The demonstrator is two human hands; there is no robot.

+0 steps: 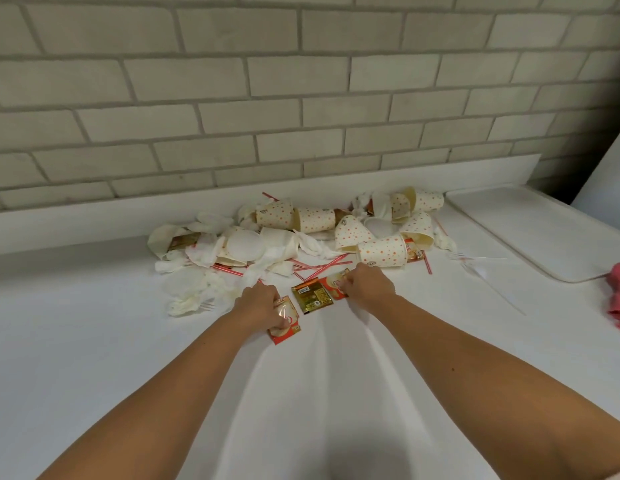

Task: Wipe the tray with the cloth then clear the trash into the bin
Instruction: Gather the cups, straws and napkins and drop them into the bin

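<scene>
My left hand grips a red and white wrapper on the white table. My right hand pinches the far end of a gold and red wrapper lying beside it. Behind both hands lies a heap of trash: dotted paper cups, crumpled napkins, white lids and red striped straws. The white tray lies at the right, with the pink cloth at the frame's right edge. No bin is in view.
A brick wall rises behind the table's raised back ledge. A clear plastic fork lies between the trash heap and the tray. Another fork sits among napkins at the left. A white panel leans at the far right.
</scene>
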